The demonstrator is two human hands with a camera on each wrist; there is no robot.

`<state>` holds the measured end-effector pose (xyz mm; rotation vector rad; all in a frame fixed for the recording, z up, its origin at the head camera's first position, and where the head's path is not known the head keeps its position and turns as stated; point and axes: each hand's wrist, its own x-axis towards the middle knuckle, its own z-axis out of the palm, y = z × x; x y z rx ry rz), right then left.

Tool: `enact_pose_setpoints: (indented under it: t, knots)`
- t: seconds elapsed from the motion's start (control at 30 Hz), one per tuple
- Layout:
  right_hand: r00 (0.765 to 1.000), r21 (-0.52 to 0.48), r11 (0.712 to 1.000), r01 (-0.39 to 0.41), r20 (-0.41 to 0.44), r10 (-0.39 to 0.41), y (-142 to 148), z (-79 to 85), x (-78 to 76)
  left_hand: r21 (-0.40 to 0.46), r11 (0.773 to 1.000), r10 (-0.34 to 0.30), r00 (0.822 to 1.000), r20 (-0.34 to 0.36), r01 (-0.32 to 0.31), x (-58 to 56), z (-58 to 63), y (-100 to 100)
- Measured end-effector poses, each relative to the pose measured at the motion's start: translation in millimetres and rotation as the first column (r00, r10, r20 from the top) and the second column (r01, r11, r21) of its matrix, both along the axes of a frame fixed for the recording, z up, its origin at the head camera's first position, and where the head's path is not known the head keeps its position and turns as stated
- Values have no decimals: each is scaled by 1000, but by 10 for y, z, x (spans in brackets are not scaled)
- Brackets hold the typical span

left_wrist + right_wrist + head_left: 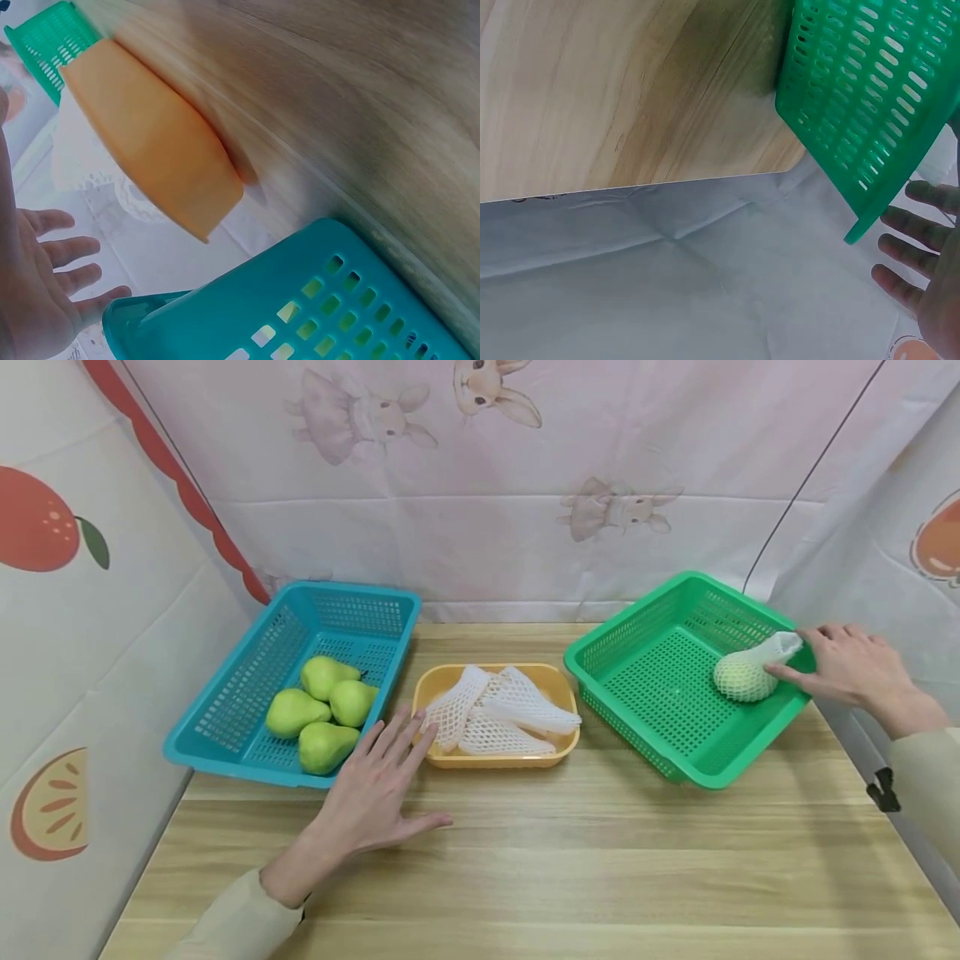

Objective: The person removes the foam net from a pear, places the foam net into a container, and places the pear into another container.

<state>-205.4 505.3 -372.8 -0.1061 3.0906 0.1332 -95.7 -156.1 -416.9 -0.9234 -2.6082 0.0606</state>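
Note:
My left hand [372, 791], fingers straight and spread, hovers between the blue basket [232, 774] and the yellow tray [487, 762]. Several green pears [321, 747] lie in the blue basket. White foam nets [498, 739] are heaped in the yellow tray. On the far right, my right hand [851, 668] is over the rim of the green basket [637, 727], its fingers extended and thumb close by a pear in a foam net [744, 678]. That netted pear leans against the basket's right side, the net's loose end pointing up toward the hand.
All three containers stand on a wooden table [510, 877], with a cloth backdrop [495, 560] behind and side cloths at left and right. In the right wrist view, the table edge [667, 180] runs just below the green basket.

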Motion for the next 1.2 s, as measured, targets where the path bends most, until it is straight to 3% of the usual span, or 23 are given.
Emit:
enact_pose_setpoints:
  t: [0.33, 0.8, 1.2]
  knots:
    - [1000, -1, 1000, 10, -8, -10, 44, -42, 11, 15, 1000, -13, 1000, -16, 13, 3, 8, -30]
    - [994, 23, 994, -104, -20, 104, -108, -40, -66, 16, 1000, -20, 1000, -22, 20, -8, 12, -54]
    - [988, 30, 988, -154, 31, 153, -224, -4, -123, 15, 1000, -9, 1000, -15, 9, 12, 15, -98]
